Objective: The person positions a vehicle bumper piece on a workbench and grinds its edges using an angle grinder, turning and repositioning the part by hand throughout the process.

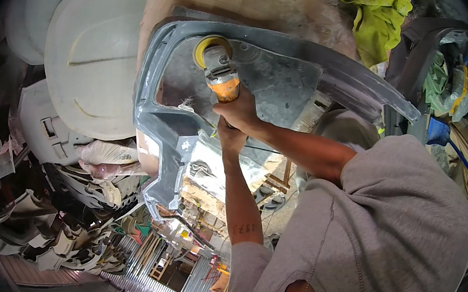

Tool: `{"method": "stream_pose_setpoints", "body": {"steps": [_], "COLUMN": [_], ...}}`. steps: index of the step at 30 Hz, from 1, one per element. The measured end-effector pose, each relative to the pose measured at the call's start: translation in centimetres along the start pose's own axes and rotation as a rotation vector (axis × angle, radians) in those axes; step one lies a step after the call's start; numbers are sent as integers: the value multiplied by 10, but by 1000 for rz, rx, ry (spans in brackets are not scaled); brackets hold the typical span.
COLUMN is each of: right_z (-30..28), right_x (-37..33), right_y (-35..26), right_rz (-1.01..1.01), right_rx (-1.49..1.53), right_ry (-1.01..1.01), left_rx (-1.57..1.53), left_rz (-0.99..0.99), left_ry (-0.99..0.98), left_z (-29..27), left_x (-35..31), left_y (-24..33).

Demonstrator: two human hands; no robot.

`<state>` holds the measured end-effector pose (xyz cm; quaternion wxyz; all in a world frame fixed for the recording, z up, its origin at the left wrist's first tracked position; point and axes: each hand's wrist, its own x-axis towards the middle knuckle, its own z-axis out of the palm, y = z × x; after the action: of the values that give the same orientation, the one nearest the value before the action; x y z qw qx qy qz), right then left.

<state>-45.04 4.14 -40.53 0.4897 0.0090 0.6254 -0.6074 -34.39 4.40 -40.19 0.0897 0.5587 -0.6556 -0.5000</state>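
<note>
An orange and silver angle grinder (pixel 222 77) with a round yellow-edged disc (pixel 201 52) is held in both hands. My right hand (pixel 241 112) wraps round its orange body just behind the silver head. My left hand (pixel 230 136) is closed on its rear end, close below the right hand. The disc lies over the upper left inner corner of a large grey molded part (pixel 151 86); whether it presses on the surface I cannot tell. A dark dusty flat surface (pixel 279 87) shows inside the part's raised rim.
Large pale grey shells (pixel 96 53) stand at the left above a heap of molded pieces (pixel 59 235). A yellow-green cloth (pixel 376 32) hangs at the upper right. Plastic bags (pixel 448 88) and a blue-handled tool (pixel 461 152) are at the right. Brown cardboard (pixel 251 2) lies behind the part.
</note>
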Motion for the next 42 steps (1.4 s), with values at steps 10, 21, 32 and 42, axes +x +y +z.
{"method": "stream_pose_setpoints", "body": {"steps": [10, 21, 32, 42], "right_z": [1, -4, -3, 2], "right_x": [2, 11, 20, 10], "right_y": [-4, 5, 9, -2], "right_rz": [142, 183, 127, 165], "right_rx": [35, 143, 158, 171], "right_ry": [-71, -58, 10, -65], "left_rx": [54, 144, 224, 167], "left_rz": [-57, -102, -40, 15], "left_ry": [-33, -56, -64, -20], "left_z": [-11, -7, -5, -16], "left_x": [5, 10, 19, 14], "left_y": [-16, 9, 16, 1]}}
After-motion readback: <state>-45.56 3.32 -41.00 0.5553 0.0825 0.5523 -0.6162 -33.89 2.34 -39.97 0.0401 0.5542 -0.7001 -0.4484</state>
